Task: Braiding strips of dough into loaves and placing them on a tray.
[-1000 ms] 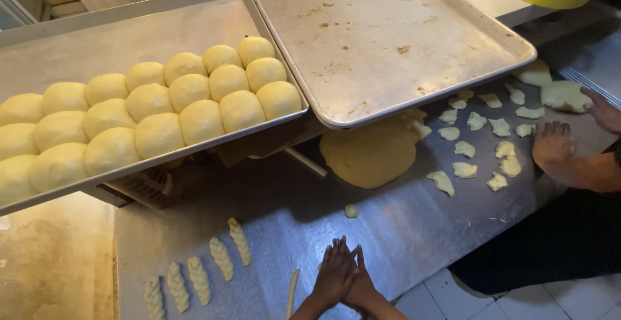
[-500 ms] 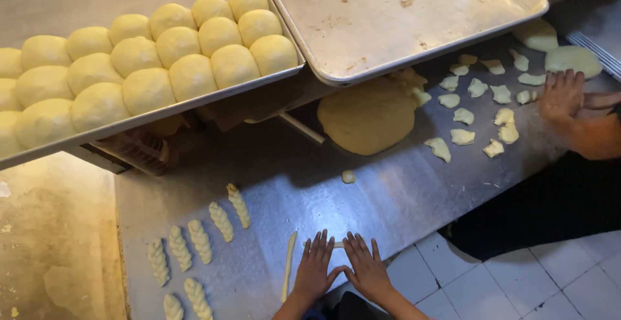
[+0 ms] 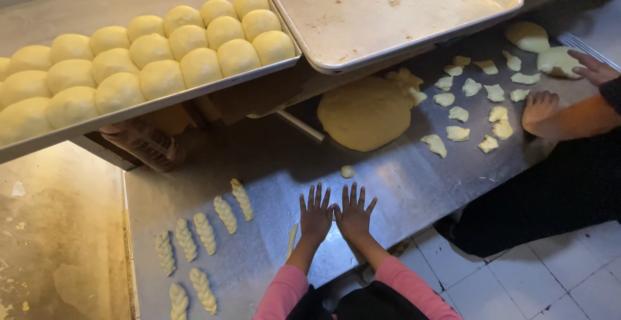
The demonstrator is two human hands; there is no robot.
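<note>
Since the earlier frame both hands have slid up the steel worktable (image 3: 401, 184) and spread. Left hand (image 3: 315, 215) and right hand (image 3: 354, 214) lie flat side by side, fingers fanned, bottom centre of frame. Thin dough rope (image 3: 292, 241) sticks out lower left of the left hand, its long axis near vertical; left hand's nearer. Twisted dough pieces (image 3: 204, 232) sit further left, co-worker's hand (image 3: 539, 106) upper right.

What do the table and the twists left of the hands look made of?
Table: looks like brushed stainless steel, grey with dull reflections. Twists: raw pale-yellow dough, soft and matte, with braided ridges. Both hands, left hand and right hand, lie flat on the metal, fingers spread.
</note>
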